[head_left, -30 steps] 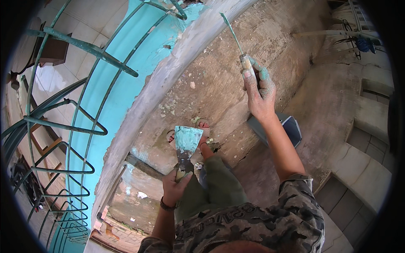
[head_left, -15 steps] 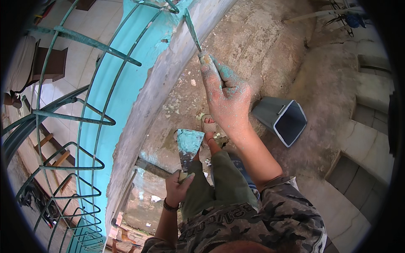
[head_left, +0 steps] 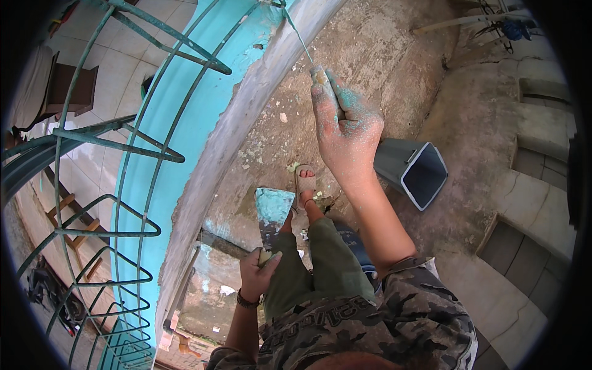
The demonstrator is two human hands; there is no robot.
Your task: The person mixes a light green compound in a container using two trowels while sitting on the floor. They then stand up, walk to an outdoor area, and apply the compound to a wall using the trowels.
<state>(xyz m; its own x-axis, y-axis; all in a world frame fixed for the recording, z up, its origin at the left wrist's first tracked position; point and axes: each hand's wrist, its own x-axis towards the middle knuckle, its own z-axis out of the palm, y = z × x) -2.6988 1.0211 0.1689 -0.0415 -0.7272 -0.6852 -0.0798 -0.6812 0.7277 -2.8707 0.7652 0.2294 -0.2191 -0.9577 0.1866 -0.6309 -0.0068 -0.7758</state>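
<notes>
My right hand (head_left: 350,132), speckled with turquoise, is closed around the handle of a putty knife (head_left: 300,38). Its thin blade shows nearly edge-on, and the tip reaches the edge of a turquoise wall top (head_left: 246,58) near the metal bars. Lower down, in front of my legs, my left hand (head_left: 256,274) grips a second, wider putty knife (head_left: 275,206). Turquoise and whitish material coats the upper part of that broad blade, while the part nearer the handle is dark. The wall's side facing me is greyish white with a ragged paint edge.
A green metal grille (head_left: 142,154) runs along the wall on the left, with pointed bars jutting out. On the right a grey bin (head_left: 412,169) stands on the stained concrete floor (head_left: 370,55). A dark blue container (head_left: 342,246) is partly hidden behind my leg.
My right hand and its putty knife have shifted slightly right in the picture, and the blade appears narrower. The grille and wall have shifted in view too. My left hand keeps its hold.
</notes>
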